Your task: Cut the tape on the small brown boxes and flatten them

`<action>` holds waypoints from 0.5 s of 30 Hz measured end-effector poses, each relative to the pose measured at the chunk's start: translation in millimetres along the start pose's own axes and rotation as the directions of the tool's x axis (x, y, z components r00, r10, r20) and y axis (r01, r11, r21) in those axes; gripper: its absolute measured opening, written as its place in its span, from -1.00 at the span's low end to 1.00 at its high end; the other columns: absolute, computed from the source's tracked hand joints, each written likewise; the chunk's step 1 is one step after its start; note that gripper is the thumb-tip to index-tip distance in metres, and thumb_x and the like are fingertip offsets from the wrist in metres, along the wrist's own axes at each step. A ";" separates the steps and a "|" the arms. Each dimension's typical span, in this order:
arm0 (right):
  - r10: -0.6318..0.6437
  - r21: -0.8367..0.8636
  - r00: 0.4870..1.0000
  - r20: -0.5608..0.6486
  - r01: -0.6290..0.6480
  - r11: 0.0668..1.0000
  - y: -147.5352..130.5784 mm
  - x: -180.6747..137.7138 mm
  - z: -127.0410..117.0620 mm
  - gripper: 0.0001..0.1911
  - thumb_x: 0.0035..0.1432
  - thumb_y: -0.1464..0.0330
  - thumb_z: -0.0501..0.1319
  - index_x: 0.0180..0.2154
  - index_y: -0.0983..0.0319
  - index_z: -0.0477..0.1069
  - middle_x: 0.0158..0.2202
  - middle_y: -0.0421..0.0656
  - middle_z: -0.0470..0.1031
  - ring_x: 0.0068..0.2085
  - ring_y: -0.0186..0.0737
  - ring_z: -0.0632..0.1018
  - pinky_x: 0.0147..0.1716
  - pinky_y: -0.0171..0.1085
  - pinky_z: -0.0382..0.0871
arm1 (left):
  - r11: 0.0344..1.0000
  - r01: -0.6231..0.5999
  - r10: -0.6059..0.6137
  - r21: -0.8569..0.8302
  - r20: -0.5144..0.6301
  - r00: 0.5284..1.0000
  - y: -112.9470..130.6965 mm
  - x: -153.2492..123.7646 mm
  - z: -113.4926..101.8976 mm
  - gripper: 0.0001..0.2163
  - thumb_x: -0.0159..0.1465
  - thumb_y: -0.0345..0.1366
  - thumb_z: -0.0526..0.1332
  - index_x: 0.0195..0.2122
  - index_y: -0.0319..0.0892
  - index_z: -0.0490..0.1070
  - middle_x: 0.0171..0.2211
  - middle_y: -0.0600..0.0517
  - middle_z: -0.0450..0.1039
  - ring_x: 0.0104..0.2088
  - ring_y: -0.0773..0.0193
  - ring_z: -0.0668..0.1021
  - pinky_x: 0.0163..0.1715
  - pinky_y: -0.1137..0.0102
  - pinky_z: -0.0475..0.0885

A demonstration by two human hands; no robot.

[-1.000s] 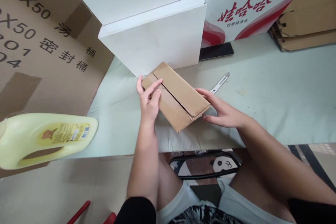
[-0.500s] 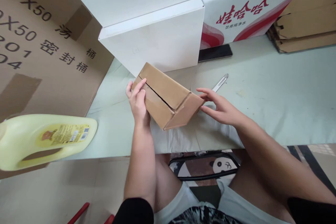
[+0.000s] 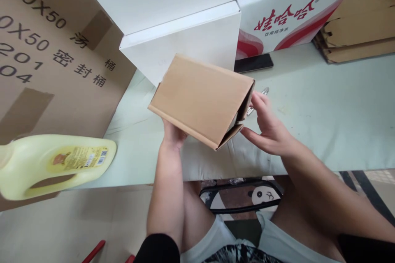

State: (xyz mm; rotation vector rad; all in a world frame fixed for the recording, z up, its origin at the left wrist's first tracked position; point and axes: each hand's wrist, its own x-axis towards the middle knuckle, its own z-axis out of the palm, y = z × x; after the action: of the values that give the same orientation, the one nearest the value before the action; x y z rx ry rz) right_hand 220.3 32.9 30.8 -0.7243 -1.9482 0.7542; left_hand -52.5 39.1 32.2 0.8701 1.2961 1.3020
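Observation:
A small brown cardboard box (image 3: pixel 200 100) is held tilted above the table's front part, a broad plain side facing up. Its right end stands partly open, with dark gaps between the flaps. My left hand (image 3: pixel 173 134) grips the box from below; most of its fingers are hidden behind it. At the right end, my right hand (image 3: pixel 269 125) has its thumb and fingers spread beside the loose flaps, the fingertips close to or touching the cardboard. A silver utility knife (image 3: pixel 263 92) lies on the table behind my right fingers, partly covered.
White boxes (image 3: pixel 185 49) stand at the back, beside a red-and-white water carton (image 3: pixel 277 24) with a black phone (image 3: pixel 253 63) before it. Flattened cardboard (image 3: pixel 361 28) lies right. A large printed carton (image 3: pixel 61 74) and a yellow jug (image 3: pixel 61 164) are left on the green-covered table (image 3: pixel 324 123).
The box has been turned over in my hands: its seamed side was up, now a plain side is, and the gapped end faces right. My left hand has slid underneath.

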 end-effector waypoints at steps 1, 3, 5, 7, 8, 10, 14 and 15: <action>0.014 -0.018 1.000 -0.013 -0.014 1.000 2.5 -0.8 0.1 -0.11 0.35 0.23 0.21 0.51 -0.21 -0.23 0.50 -0.18 0.03 0.49 0.12 0.15 0.45 0.22 0.13 | 1.000 0.010 -0.010 -0.003 0.018 1.000 -1.0 -0.2 -0.6 -0.33 0.32 0.37 -0.07 0.16 0.03 0.44 0.12 -0.04 0.59 0.16 -0.06 0.58 -0.15 0.20 0.62; 0.072 -0.010 0.997 -0.040 -0.073 0.997 7.8 -2.8 0.0 -0.09 0.36 0.15 0.21 0.52 -0.19 -0.29 0.52 -0.16 0.02 0.48 0.14 0.19 0.42 0.24 0.17 | 0.995 0.092 -0.096 0.037 0.118 0.988 -2.6 0.0 -5.0 -0.16 0.24 0.49 -0.21 0.11 -0.01 0.49 0.06 -0.11 0.62 0.06 -0.10 0.64 -0.30 0.24 0.60; 0.141 0.039 0.988 -0.067 -0.139 0.990 10.8 -3.9 -0.9 -0.10 0.36 0.07 0.19 0.51 -0.19 -0.30 0.53 -0.15 0.03 0.45 0.15 0.26 0.37 0.23 0.27 | 0.971 0.201 -0.228 0.129 0.257 0.939 -3.2 -0.8 -10.0 -0.04 0.12 0.58 -0.22 0.09 -0.07 0.51 0.01 -0.19 0.63 -0.07 -0.10 0.69 -0.44 0.31 0.52; 0.185 0.083 0.977 -0.101 -0.177 0.981 10.1 -3.5 -3.0 -0.11 0.34 -0.02 0.19 0.51 -0.17 -0.23 0.52 -0.14 0.07 0.44 0.17 0.29 0.35 0.22 0.31 | 0.931 0.268 -0.346 0.246 0.369 0.863 -2.6 -3.0 -11.9 -0.03 0.04 0.60 -0.07 0.10 -0.11 0.50 -0.02 -0.23 0.64 -0.26 -0.02 0.72 -0.53 0.39 0.41; 0.198 0.096 0.973 -0.115 -0.187 0.978 8.7 -2.9 -4.6 -0.11 0.33 -0.06 0.18 0.51 -0.13 -0.19 0.51 -0.13 0.09 0.45 0.18 0.26 0.37 0.21 0.29 | 0.910 0.284 -0.391 0.301 0.400 0.829 -2.1 -4.5 -11.1 -0.05 0.04 0.59 0.00 0.11 -0.11 0.49 -0.03 -0.24 0.64 -0.36 0.05 0.71 -0.57 0.42 0.34; 0.227 0.108 0.967 -0.117 -0.215 0.971 5.4 -1.6 -8.5 -0.14 0.32 -0.10 0.15 0.50 -0.08 -0.10 0.52 -0.16 0.10 0.50 0.17 0.16 0.44 0.20 0.16 | 0.867 0.305 -0.463 0.394 0.411 0.785 -1.0 -7.4 -6.8 -0.10 0.08 0.56 0.04 0.11 -0.12 0.49 -0.02 -0.23 0.64 -0.53 0.19 0.65 -0.65 0.44 0.22; 0.288 0.136 0.957 -0.038 -0.281 0.950 2.5 -2.7 -17.1 -0.25 0.37 -0.03 0.08 0.49 -0.12 -0.02 0.55 -0.35 0.01 0.55 0.10 0.03 0.52 0.12 0.00 | 0.799 0.314 -0.533 0.513 0.362 0.765 -1.4 -9.4 2.4 -0.13 0.19 0.53 -0.11 0.04 -0.13 0.54 -0.13 -0.18 0.66 -0.63 0.28 0.58 -0.69 0.45 0.10; 0.296 0.152 0.955 -0.017 -0.290 0.945 2.5 -3.7 -18.9 -0.27 0.37 -0.01 0.07 0.49 -0.14 -0.03 0.55 -0.40 0.01 0.54 0.10 0.06 0.51 0.11 0.05 | 0.791 0.312 -0.541 0.526 0.363 0.759 -2.4 -9.1 3.2 -0.13 0.20 0.53 -0.13 0.01 -0.13 0.55 -0.22 -0.15 0.66 -0.63 0.28 0.57 -0.69 0.46 0.10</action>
State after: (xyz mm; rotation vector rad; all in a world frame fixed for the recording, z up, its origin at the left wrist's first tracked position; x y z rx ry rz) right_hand 239.1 35.9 34.8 -0.9419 -1.7469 1.0457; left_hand -47.3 30.6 31.9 1.0424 1.2762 0.3582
